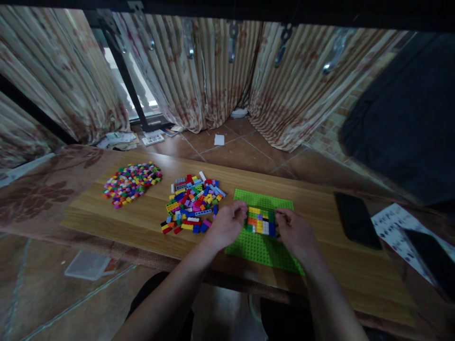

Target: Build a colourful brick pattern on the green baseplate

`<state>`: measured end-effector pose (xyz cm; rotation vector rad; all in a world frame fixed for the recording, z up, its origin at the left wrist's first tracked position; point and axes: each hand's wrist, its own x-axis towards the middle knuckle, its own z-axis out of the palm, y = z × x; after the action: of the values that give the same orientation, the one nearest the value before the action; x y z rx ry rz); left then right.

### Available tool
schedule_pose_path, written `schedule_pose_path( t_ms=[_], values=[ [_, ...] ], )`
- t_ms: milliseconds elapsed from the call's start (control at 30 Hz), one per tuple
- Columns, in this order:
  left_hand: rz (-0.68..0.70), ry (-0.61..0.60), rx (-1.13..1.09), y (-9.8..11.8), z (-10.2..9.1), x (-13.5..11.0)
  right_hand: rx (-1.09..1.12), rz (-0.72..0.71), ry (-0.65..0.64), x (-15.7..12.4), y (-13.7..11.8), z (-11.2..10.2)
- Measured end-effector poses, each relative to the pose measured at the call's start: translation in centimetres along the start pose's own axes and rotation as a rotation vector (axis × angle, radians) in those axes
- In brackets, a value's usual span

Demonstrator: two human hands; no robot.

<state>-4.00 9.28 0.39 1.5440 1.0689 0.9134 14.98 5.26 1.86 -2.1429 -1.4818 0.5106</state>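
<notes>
A green studded baseplate (261, 255) lies on the wooden board before me. On it sits a flat multicoloured block of toy bricks (262, 220), with yellow, orange, white, blue and green pieces. My left hand (228, 223) is at the block's left side, thumb and fingers curled against its edge. Opposite it, my right hand (294, 232) has bent fingers at the block's right edge. The fingertips partly cover both sides, so their exact contact is hard to see. Close to my left hand spreads a pile of larger loose bricks (194, 201).
A heap of small bricks (133, 182) lies farther left on the wooden board (142, 227). At right are a dark tablet-like slab (357, 220), a printed sheet (394, 232) and a black phone-like object (430, 260). A clear plastic lid or box (87, 265) rests on the floor.
</notes>
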Motion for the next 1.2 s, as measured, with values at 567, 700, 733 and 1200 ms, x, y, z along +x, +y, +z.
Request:
schedule_pose_path(
  t_ms=[567, 700, 733, 1200],
  values=[
    [-0.028, 0.259, -0.112, 0.5, -6.8, 0.3, -0.08, -0.483, -0.21, -0.5, -0.6, 0.4],
    [-0.017, 0.299, -0.153, 0.6, -7.6, 0.2, -0.108, -0.482, -0.2, -0.3, -0.6, 0.1],
    [-0.02, 0.32, -0.179, 0.7, -7.9, 0.3, -0.117, -0.472, -0.202, -0.2, -0.5, 0.1],
    [-0.068, 0.584, -0.38, 1.8, -12.3, -0.9, 0.011, -0.59, 0.011, -1.3, -4.0, 1.2]
  ],
)
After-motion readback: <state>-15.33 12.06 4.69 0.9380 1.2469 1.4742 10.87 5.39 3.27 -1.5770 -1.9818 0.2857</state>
